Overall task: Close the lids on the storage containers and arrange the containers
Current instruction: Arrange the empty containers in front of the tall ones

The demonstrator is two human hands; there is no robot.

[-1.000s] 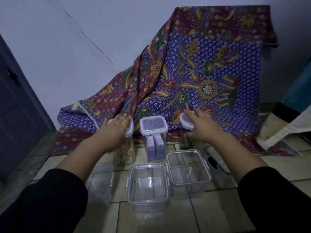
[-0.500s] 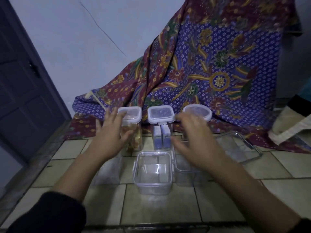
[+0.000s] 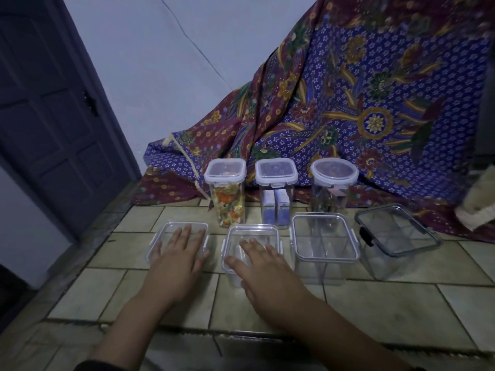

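Several clear plastic containers stand in two rows on a tiled ledge. At the back are a tall jar of coloured pieces (image 3: 227, 199), a square jar with blue packets (image 3: 276, 194) and a round-lidded jar (image 3: 333, 191), all lidded. In front, my left hand (image 3: 179, 255) lies flat, fingers spread, on the lid of the leftmost container (image 3: 160, 236). My right hand (image 3: 265, 269) rests flat on the lid of the second container (image 3: 251, 231). To the right stand a larger lidded container (image 3: 324, 239) and a dark-rimmed container (image 3: 396, 236) whose lid sits tilted.
A patterned batik cloth (image 3: 348, 103) drapes behind the jars against a pale wall (image 3: 166, 76). A dark door (image 3: 53, 116) is at the left. The tiled ledge's (image 3: 375, 303) front edge runs just below my forearms. A cream fabric item (image 3: 479, 210) lies at far right.
Both hands have drawn back from the rear jars and come down onto the two left front containers. The view has tilted, showing the door.
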